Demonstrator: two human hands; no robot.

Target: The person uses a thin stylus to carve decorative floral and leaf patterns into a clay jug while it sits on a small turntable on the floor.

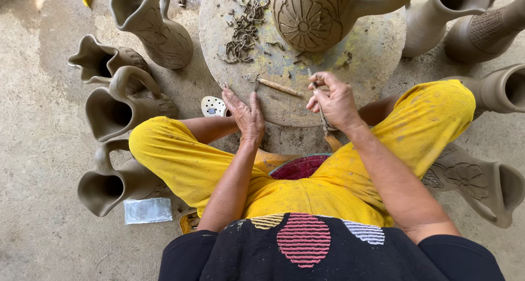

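Observation:
I sit cross-legged in yellow trousers before a round turntable (377,45). On it stands a grey clay jug (311,13) carved with flower patterns. My left hand (245,112) rests flat on the near edge of the turntable, fingers apart, holding nothing. Beside it lies a wooden-handled loop tool (276,86). My right hand (333,99) is closed on a thin carving tool (324,119), whose handle runs down behind the hand. Clay shavings (243,29) lie piled on the left part of the disc.
Unfired clay jugs stand around me: several at the left (150,26) (117,108) (106,185) and several at the right (443,13) (500,89) (481,182). A small white spotted object (212,106) lies by my left hand. A silvery packet (147,210) lies on the concrete floor.

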